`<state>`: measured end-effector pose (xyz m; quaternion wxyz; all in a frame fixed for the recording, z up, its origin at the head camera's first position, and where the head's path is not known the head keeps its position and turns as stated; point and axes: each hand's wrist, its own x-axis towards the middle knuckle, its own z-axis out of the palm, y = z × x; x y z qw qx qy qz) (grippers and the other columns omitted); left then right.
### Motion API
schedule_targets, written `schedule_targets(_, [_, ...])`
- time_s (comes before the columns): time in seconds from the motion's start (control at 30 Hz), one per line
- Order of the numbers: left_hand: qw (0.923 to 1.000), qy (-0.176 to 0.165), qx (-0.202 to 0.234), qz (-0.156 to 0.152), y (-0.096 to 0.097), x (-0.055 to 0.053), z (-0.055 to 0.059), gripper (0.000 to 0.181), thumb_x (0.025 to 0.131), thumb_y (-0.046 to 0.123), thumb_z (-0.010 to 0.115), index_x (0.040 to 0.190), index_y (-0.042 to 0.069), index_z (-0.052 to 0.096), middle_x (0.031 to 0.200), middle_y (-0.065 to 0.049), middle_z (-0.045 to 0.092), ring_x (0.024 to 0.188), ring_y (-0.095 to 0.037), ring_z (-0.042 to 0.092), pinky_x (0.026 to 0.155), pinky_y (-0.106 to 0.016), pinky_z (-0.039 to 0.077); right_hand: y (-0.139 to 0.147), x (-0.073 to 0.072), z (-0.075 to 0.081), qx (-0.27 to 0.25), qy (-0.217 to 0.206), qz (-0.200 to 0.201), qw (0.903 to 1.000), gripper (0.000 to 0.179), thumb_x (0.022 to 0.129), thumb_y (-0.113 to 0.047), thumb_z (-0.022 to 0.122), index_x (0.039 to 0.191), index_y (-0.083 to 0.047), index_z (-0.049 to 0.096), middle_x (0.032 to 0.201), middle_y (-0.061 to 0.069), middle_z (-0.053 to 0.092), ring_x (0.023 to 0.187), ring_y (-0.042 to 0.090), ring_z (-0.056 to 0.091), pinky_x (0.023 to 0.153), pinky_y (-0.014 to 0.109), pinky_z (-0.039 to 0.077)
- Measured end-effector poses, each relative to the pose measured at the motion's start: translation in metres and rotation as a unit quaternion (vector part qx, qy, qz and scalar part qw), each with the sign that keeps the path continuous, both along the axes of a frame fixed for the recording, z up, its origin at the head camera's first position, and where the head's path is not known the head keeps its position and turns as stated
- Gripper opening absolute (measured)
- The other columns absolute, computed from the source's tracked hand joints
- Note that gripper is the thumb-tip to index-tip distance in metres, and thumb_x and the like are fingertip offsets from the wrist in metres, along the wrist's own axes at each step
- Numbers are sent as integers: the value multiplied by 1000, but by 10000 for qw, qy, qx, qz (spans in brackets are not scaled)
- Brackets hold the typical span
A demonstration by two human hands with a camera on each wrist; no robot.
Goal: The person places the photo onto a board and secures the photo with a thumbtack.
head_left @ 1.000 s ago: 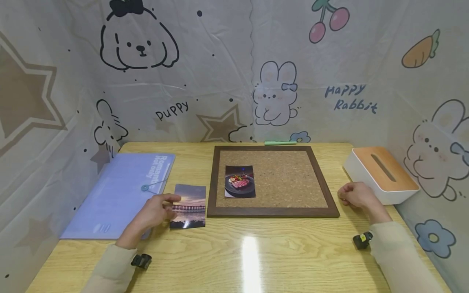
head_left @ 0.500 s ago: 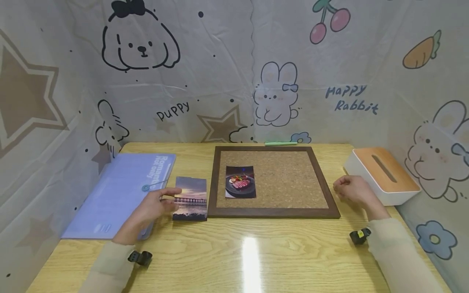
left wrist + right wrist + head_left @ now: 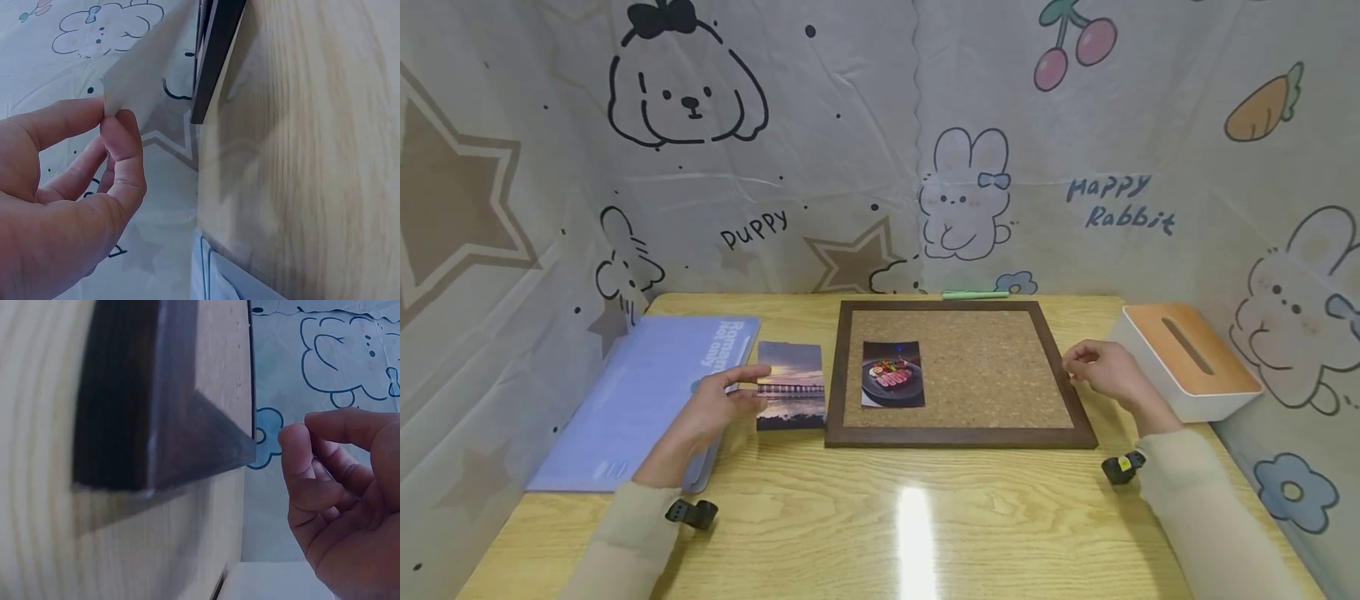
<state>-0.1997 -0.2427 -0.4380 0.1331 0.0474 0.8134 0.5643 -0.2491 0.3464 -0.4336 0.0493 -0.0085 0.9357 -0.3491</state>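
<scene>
Pinching the left edge of a thin, rectangular, purple-toned sunset photo, the left hand holds it above the yellow wood-grained bench beside a dark-framed, speckled tan cork board, while the right hand curls, thumb and forefinger tips meeting, near the board's right side.

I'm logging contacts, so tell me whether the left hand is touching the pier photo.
Touching. The left wrist view shows it: the left hand pinches an edge of the pier photo between thumb and finger.

Cream sleeves, black wrist cameras
</scene>
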Motion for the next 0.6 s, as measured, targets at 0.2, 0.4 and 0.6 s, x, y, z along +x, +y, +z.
schedule_targets(0.2, [9999,104,107,-76,7,-3,2,58,96,10,66,150,8,44,155,-20,36,143,-45,38,109,-51,46,-3,-7,5,-271,-43,66,9996,26,101,-22,58,112,0,63,92,13,67,81,25,64,60,29,49])
schedule_targets(0.4, [9995,145,190,-207,18,-10,2,57,96,11,65,150,9,45,155,-19,37,144,-44,38,111,-53,43,-7,-13,8,-349,-95,172,9992,26,100,-22,60,112,1,64,88,13,70,83,25,65,62,34,53])
schedule_targets(0.6, [9993,140,260,-238,34,-18,5,57,95,10,68,148,9,48,155,-16,42,138,-41,47,108,-49,47,-11,-16,7,-444,-180,254,9985,25,100,-21,60,111,0,63,95,18,71,80,21,67,63,36,56])
